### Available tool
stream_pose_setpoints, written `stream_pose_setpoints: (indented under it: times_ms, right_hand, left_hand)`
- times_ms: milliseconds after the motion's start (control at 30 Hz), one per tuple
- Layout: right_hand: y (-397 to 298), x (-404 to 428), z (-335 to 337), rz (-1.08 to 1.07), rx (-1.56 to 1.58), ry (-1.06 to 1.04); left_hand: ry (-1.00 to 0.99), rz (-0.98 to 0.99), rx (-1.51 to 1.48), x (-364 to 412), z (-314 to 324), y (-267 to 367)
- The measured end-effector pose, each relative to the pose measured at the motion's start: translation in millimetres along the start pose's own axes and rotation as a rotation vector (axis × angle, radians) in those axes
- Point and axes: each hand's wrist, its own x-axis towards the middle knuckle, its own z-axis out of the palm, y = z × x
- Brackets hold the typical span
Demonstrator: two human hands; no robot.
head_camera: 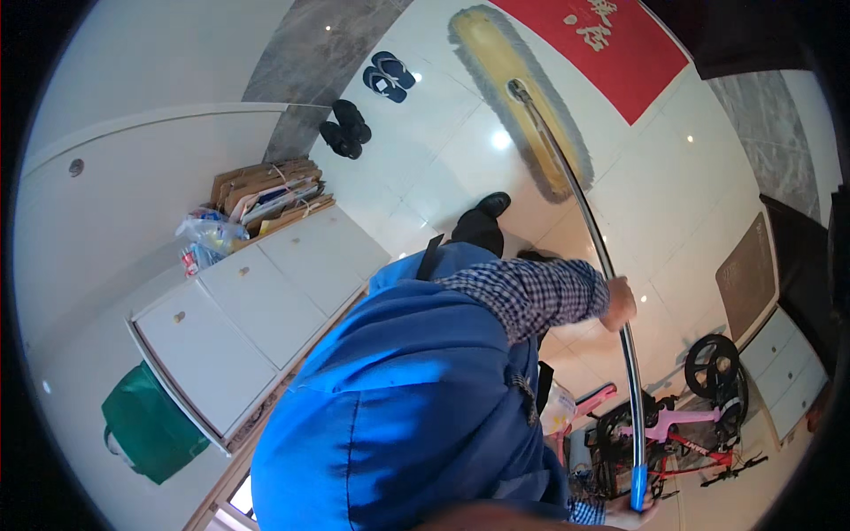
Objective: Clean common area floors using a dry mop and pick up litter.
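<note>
A long dust mop with a shiny metal pole (590, 214) runs from the upper middle down the right side. Its wide flat head (488, 50) has a yellowish back and a grey fringe and rests on the tiled floor. My left hand (619, 305), below a checked sleeve, is wrapped around the middle of the pole. Low in the view, my right hand (627, 514) holds the pole's blue end grip (639, 488); part of that hand is cut off by the frame's edge. A red mat (604, 60) with writing lies beside the mop head.
Dark flip-flops (388, 76) and black slippers (345, 129) lie by the wall. White cabinets (259, 299) carry flattened cardboard (265, 189) and a plastic bag (212, 229). Children's bicycles (690, 425) stand right of the pole, near a brown mat (747, 279). A green bag (153, 425) is at left.
</note>
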Motion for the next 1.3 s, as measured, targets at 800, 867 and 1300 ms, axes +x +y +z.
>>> stream_pose_setpoints:
  times_ms: [800,867,1300]
  right_hand:
    - [7.6,-280.4,-82.3,-0.059,-1.437,-1.459]
    - [2.2,-293.8,-94.2,0.1,-1.389,-1.435]
    - [-3.6,-415.4,-23.8,0.88,-0.779,-1.402]
  left_hand:
    - [-0.28,-0.005,0.205,-223.3,36.7,-125.9]
    - [-0.31,0.021,0.188,-230.6,45.4,-128.3]
    - [-0.595,0.025,0.338,-287.0,-36.3,-211.9]
